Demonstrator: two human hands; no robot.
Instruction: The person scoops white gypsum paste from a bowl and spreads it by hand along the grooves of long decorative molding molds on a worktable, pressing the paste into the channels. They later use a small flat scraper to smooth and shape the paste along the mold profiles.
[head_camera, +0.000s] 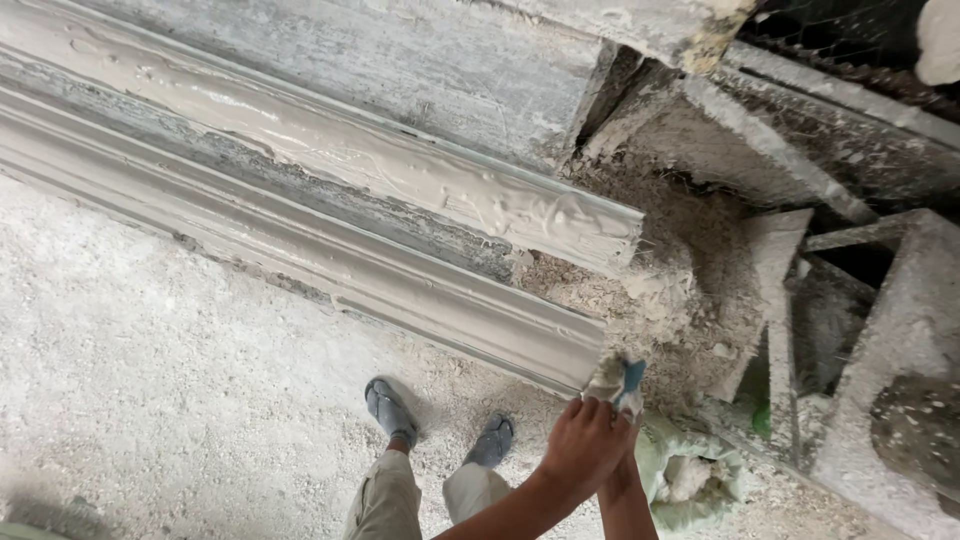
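My left hand (585, 445) is closed in a fist at the near end of a long grey plaster cornice mould (400, 280). A blue-handled tool (633, 380), caked with white plaster, sticks up out of the fist and touches the mould's end. My right hand (628, 428) is almost fully hidden behind the left, and mainly its forearm shows. Wet plaster (420, 175) lies smeared along the mould's upper channel.
My feet in grey sandals (390, 410) stand on a floor of white plaster crumbs (150, 380). A pale green sack (690, 480) lies just right of my hands. Plaster-crusted slabs and frames (890, 340) are stacked at the right, with wire mesh (830, 30) above.
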